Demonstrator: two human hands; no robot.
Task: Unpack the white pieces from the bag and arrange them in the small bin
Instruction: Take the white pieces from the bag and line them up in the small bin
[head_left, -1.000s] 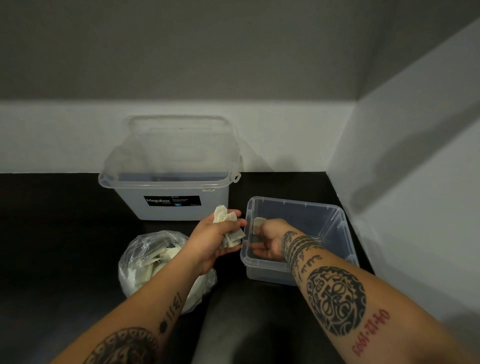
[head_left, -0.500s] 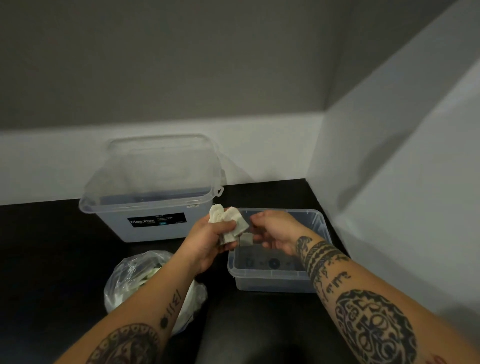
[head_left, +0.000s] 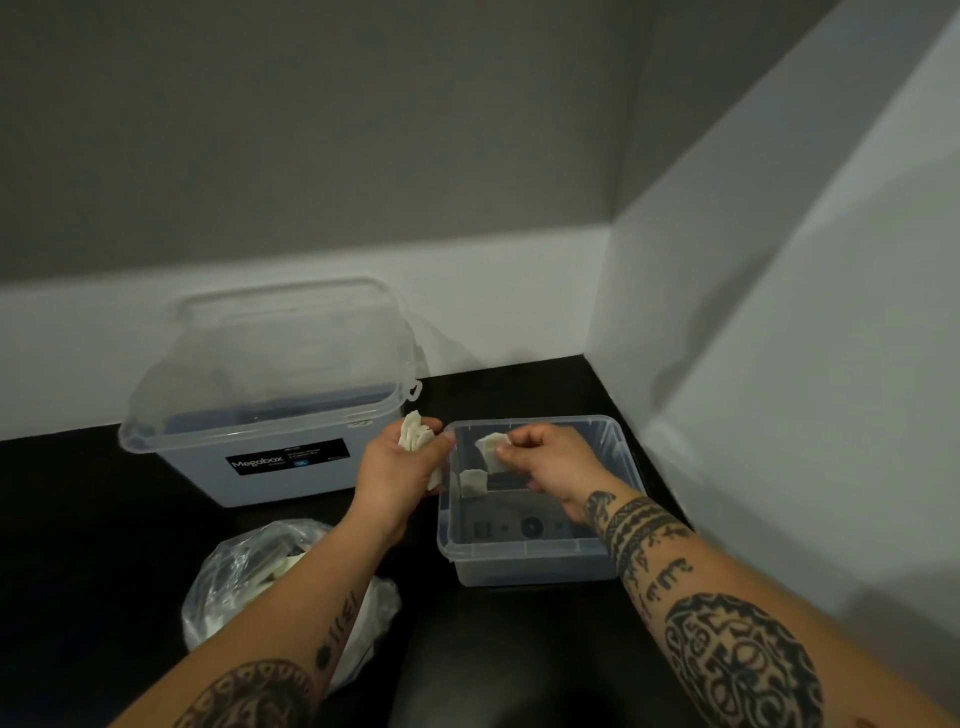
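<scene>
Small flat off-white piece (head_left: 492, 451), pinched in right hand (head_left: 545, 460) above the small clear plastic bin (head_left: 524, 564). Looks light, thin, fairly stiff; best taken by its edges. One more piece (head_left: 472, 483) stands on edge in the bin at its 10 o'clock corner. Left hand (head_left: 400, 467) grips a small bunch (head_left: 414, 436), count unclear. Crumpled clear plastic bag (head_left: 249, 577) at 7 o'clock holds many more. One large lidded clear box (head_left: 270, 415) at 10 o'clock on the black tabletop (head_left: 78, 519).
</scene>
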